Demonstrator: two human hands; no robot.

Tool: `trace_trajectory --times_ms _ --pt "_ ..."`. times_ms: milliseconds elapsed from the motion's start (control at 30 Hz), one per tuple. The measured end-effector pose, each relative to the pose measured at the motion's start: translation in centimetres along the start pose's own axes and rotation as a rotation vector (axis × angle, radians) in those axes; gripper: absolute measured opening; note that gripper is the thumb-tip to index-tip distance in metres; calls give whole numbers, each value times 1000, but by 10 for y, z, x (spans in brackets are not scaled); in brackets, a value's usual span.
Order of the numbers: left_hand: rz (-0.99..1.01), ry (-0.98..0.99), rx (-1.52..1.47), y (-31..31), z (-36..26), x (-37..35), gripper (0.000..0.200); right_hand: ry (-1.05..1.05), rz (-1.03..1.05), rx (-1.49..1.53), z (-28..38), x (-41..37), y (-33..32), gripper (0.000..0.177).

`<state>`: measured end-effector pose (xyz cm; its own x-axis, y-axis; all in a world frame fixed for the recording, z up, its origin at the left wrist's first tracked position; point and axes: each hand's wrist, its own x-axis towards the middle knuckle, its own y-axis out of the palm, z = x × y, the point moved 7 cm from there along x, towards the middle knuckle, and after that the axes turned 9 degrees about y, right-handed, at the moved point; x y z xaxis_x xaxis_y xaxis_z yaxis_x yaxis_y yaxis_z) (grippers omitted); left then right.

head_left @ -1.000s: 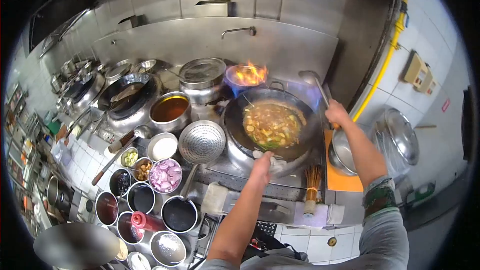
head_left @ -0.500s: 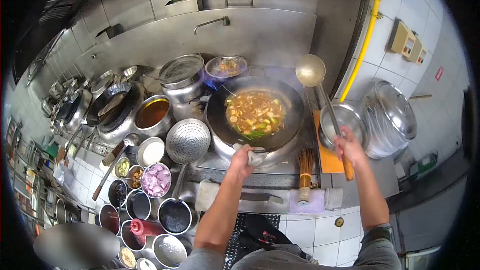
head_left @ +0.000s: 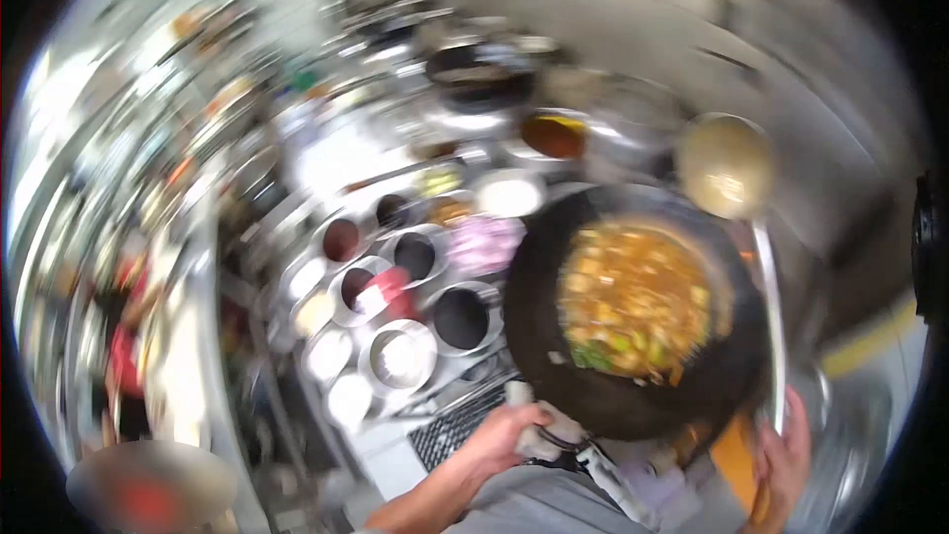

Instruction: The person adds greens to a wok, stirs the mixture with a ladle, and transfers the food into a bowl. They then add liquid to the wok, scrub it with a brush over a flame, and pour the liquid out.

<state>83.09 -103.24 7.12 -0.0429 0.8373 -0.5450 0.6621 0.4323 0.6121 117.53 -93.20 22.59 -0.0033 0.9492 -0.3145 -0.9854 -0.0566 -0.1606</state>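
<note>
My left hand (head_left: 506, 437) is closed around the handle of a dark wok (head_left: 541, 326), with a pale cloth (head_left: 557, 432) bunched at the grip. In the wok lies a brown, saucy stew (head_left: 643, 302) with pale chunks and green pieces. My right hand (head_left: 786, 450) grips a long-handled ladle (head_left: 727, 166) by its wooden end. The ladle's bowl is raised beyond the wok's upper right rim, apart from the food. Blur hides whether liquid is in the bowl. The wok is near my body, and its underside is hidden.
Left of the wok stand several containers, including purple onion pieces (head_left: 484, 243), a white bowl (head_left: 510, 194) and a dark bowl (head_left: 462, 317). A red bottle (head_left: 393, 292) lies among them. An orange board (head_left: 733, 460) is at lower right. A person's red clothing (head_left: 127, 336) shows at left.
My view has swung left. My left hand has lifted the wok off the burner and brought it toward me and leftward. The ladle has moved along, still in my right hand.
</note>
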Motion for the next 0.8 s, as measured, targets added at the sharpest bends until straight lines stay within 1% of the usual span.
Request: trace_trajectory --times_ms 33,67,133,200,233,267,300,333,367,400,433,467,500,533,600,633,667,733,800 --pt "-62 64 -30 -7 -5 -19 26 -71 115 -33 5 10 9 67" --pt "-54 179 -51 0 -17 -52 25 -131 218 -61 19 14 14 67" --pt "-109 266 -156 -13 -8 -82 25 -37 317 -155 68 -5 66 63" --pt "-157 425 -231 -31 0 -123 27 -206 573 -264 67 25 78 62" --pt "-159 494 -251 -38 4 -140 27 -240 676 -278 73 23 100 64" --pt "-222 581 -276 -49 10 -156 29 -281 781 -296 80 15 127 65" --pt "-333 652 -218 67 40 -129 30 -284 904 -207 103 93 41 64" --pt "-434 729 -207 77 53 -103 31 -296 1031 -164 92 143 57 63" --pt "-486 725 -171 77 58 -103 36 -323 1055 -110 100 163 84 69" --pt "-576 773 -184 81 68 -85 36 -335 1084 -28 87 203 109 75" --pt "-651 822 -204 91 75 -81 37 -285 1183 -1 88 215 132 76" --pt "-717 870 -227 98 80 -84 37 -232 1213 -16 91 215 149 75" --pt "-732 892 -247 115 86 -90 36 -205 1376 -26 92 210 163 74" --pt "-754 928 -353 52 72 -164 35 -205 1498 -141 111 108 238 73" --pt "-912 985 -389 36 95 -198 33 -34 1658 -183 85 64 277 71" --pt "-1041 1148 -418 10 111 -213 32 28 1693 -253 73 32 297 70" --pt "-1060 1146 -460 5 118 -226 31 96 1725 -322 58 8 310 69" --pt "-1098 1140 -539 -6 128 -256 31 142 1860 -402 25 -29 340 68" --pt "-1162 1216 -644 -23 141 -272 27 175 1946 -519 3 -61 369 58"
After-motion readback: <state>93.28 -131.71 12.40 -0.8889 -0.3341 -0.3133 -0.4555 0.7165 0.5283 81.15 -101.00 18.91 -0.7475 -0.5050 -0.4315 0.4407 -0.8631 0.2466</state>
